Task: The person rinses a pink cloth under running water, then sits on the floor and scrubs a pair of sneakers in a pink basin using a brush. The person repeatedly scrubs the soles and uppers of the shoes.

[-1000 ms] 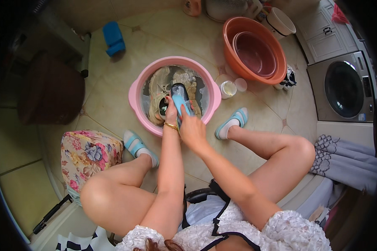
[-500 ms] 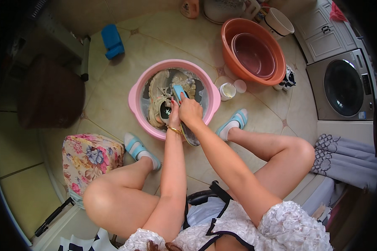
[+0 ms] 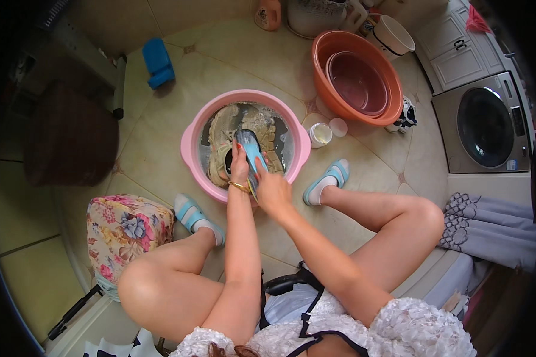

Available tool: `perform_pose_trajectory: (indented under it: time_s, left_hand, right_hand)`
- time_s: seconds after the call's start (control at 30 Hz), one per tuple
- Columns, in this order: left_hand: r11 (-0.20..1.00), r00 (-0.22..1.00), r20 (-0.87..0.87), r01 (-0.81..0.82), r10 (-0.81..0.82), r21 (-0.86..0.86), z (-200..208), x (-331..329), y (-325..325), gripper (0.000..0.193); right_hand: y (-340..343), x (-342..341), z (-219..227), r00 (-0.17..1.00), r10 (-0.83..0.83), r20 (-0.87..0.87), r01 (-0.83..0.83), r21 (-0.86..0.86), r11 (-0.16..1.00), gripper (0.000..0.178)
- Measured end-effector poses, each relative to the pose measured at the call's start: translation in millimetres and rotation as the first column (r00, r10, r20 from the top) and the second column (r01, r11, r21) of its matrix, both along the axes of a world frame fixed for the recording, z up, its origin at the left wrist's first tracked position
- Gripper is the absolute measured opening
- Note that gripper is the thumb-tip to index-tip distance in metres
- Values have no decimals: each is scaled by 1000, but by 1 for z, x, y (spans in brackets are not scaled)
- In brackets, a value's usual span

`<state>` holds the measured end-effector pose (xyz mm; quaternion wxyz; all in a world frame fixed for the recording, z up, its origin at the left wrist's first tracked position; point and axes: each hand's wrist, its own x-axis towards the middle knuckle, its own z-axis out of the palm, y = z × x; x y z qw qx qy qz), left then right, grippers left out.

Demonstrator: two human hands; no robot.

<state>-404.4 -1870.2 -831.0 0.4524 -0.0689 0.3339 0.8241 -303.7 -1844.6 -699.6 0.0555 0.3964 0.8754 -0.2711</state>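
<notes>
Near the middle of the frame, the left hand [image 3: 238,169] is closed around a dark insole [image 3: 248,135], thumb side at its left edge and fingertips showing at its right. The right hand [image 3: 272,193] grips a light blue brush [image 3: 255,156], its index finger laid along the top and its underside hidden against the insole. Both hands are over the lower part of a pink basin [image 3: 244,93], with the insole tilted, its rounded end toward the top of the frame. In the basin, a beige shoe [image 3: 222,128] lies to the left and a second shoe [image 3: 259,119] to the right, in greyish water [image 3: 286,141]. A gold bracelet [image 3: 239,187] circles the left wrist. Just right of the basin, an open white jar [image 3: 321,135] stands on the tiled floor [image 3: 220,59], with its lid [image 3: 338,127] close by. In the upper right, a small red basin [image 3: 354,80] sits inside an orange basin [image 3: 320,56]; sneakers [image 3: 406,116] are beside it, and a washing machine [image 3: 485,126] is at the right. A blue plastic object [image 3: 158,62] lies at the upper left, and a floral stool [image 3: 128,226] stands at the lower left. Two blue sandals [image 3: 189,213] [image 3: 333,174] are below the basin, one on either side.
</notes>
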Motion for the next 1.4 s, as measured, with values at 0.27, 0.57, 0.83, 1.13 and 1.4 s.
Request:
perform_pose_trajectory:
  time_s: [0.27, 0.57, 0.83, 1.13, 1.4]
  left_hand:
    - [981, 894, -448, -104, 20, -164, -10, 7, 18, 63]
    - [988, 954, -298, -87, 45, -130, -8, 12, 8, 57]
    - [996, 996, 45, 79, -81, 44, 5, 8, 5, 45]
    - [978, 981, 141, 110, -135, 175, -27, 3, -4, 41]
    - [988, 952, -281, -142, 121, -55, -43, -1, 3, 44]
  right_hand:
    - [44, -25, -26, 993, -83, -89, 93, 112, 989, 40]
    - [28, -32, -16, 996, -25, -89, 35, 110, 993, 41]
    - [0, 1, -7, 999, -32, -5, 32, 26, 999, 40]
    - [-2, -6, 7, 1000, 15, 15, -14, -13, 1000, 41]
    - [24, -48, -14, 998, -28, -63, 35, 114, 993, 41]
